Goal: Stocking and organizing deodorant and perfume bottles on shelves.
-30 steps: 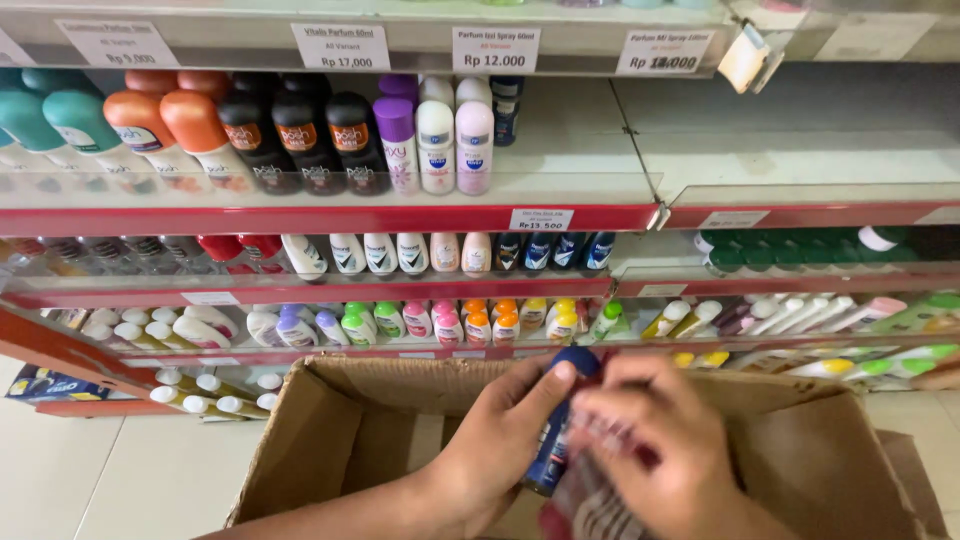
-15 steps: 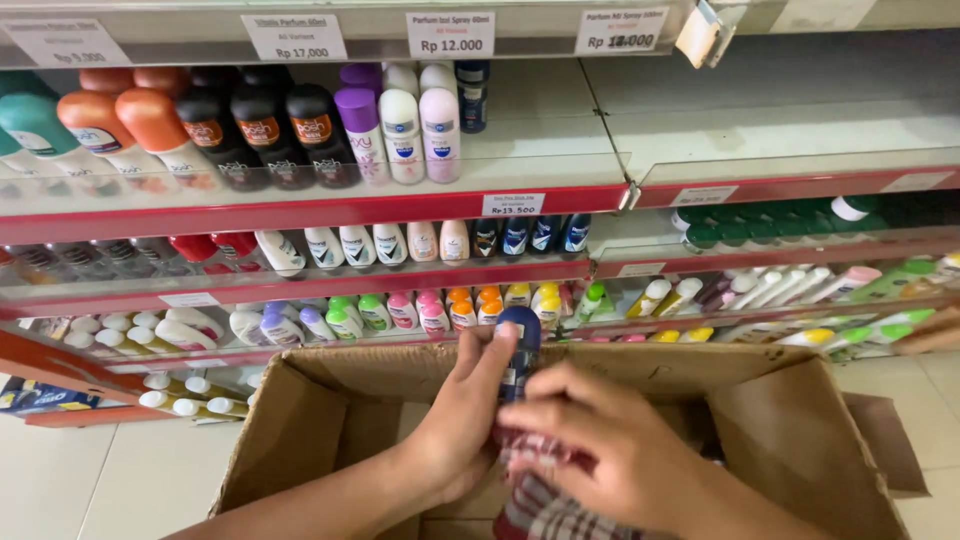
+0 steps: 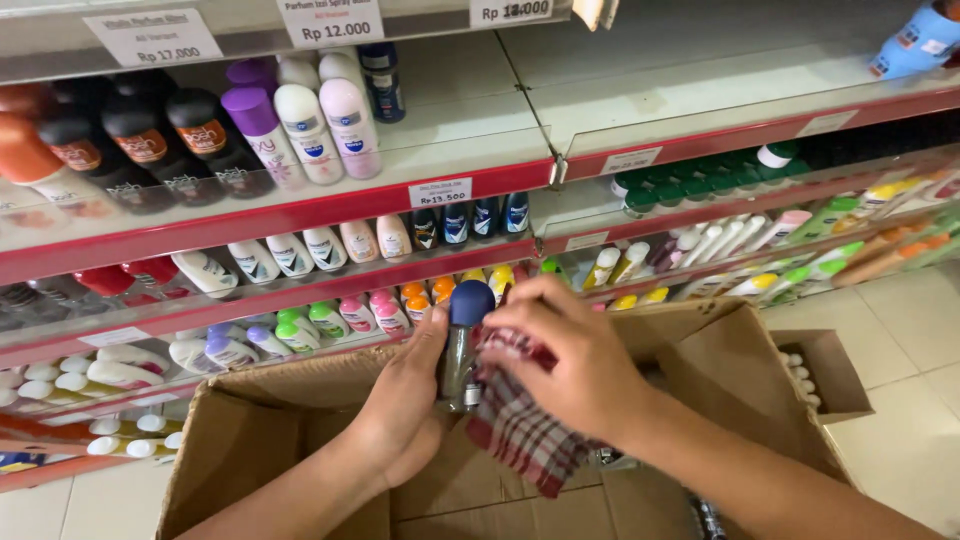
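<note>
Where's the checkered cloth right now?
In the head view, the checkered cloth is at centre, in the right hand, pressed against the blue-capped bottle above the open cardboard box.

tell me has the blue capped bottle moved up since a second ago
Yes. The blue-capped bottle in the left hand has risen: its cap now clears the cardboard box rim and overlaps the lower shelf products.

Left hand grips a grey roll-on bottle with a dark blue cap, upright, over an open cardboard box. Right hand presses a red checked cloth against the bottle's side — red-edged shelves of small bottles behind.
</note>
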